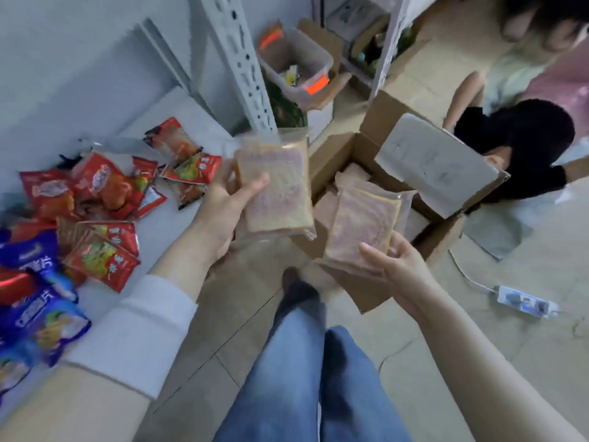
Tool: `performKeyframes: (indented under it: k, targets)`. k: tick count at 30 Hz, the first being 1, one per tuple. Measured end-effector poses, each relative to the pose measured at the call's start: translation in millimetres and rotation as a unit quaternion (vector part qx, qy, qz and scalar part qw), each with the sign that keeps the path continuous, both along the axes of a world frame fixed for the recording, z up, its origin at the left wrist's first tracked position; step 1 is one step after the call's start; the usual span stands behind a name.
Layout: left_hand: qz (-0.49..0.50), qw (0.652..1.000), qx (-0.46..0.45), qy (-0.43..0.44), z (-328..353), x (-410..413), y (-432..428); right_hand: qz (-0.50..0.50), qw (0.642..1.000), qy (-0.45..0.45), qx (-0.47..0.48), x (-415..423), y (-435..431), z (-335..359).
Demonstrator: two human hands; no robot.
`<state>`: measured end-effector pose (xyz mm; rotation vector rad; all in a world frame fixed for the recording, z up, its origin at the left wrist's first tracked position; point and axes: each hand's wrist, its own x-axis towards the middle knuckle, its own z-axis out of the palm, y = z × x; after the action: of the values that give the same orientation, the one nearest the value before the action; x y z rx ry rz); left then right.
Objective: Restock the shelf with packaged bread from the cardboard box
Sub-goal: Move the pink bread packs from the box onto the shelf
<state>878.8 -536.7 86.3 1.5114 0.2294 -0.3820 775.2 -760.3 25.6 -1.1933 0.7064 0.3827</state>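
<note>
Now, left hand: your left hand point(223, 212) has its fingers closed round one bread pack point(276, 189), thumb across the front, held up between the shelf and the box.
Right hand: your right hand point(393, 266) cups a second pack point(363, 224) from below, fingers only half curled, just over the near edge of the box point(334, 154).
Stock: more bread lies inside the box, which stands open on the floor just right of the shelf.
Shelf: the white shelf point(178, 116) is at your left, with red and blue snack bags point(95, 199) heaped on its near part and bare board behind them.
Risk, grip: the right pack rests more than it is gripped, so you could drop it if you swing toward the shelf fast; the slick film would let it slide off your palm.
Risk, placing: set down on the heaped snack bags, a pack may tip or slide off, so I judge the bare board the safer spot.
Risk, squeeze: a hard thumb could dent the soft slices.
Hidden: motion blur smears both packs, so no label reads; the box flap covers part of the contents, so you cannot count what remains; your left fingers behind the pack are out of sight.
</note>
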Motion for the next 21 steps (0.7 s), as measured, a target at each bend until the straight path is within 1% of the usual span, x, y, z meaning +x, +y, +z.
performKeyframes:
  k: [3,6,7,11,13,14,17,19,21]
  targets:
    - [0.062,0.996,-0.025,-0.057,70,-33,58,0.087,0.994,-0.062,-0.034,9,40,64]
    - [0.097,0.987,0.011,-0.125,130,-63,115,0.146,0.979,-0.134,-0.055,22,93,125]
    - [0.116,0.983,0.022,-0.142,146,-72,136,0.158,0.973,-0.159,-0.061,25,113,144]
    - [0.214,0.953,0.009,-0.214,199,-105,223,0.209,0.941,-0.251,-0.085,34,201,203]
    - [0.244,0.939,0.025,-0.242,219,-122,274,0.24,0.925,-0.28,-0.088,36,250,227]
    - [0.261,0.932,0.036,-0.249,227,-130,300,0.255,0.92,-0.288,-0.073,37,277,238]
    - [0.313,0.915,0.052,-0.252,238,-147,378,0.293,0.911,-0.292,0.0,42,357,262]
    - [0.35,0.902,0.058,-0.245,237,-152,423,0.312,0.905,-0.29,0.017,48,408,270]
    - [0.372,0.895,0.07,-0.236,232,-149,459,0.314,0.902,-0.297,0.012,58,450,270]
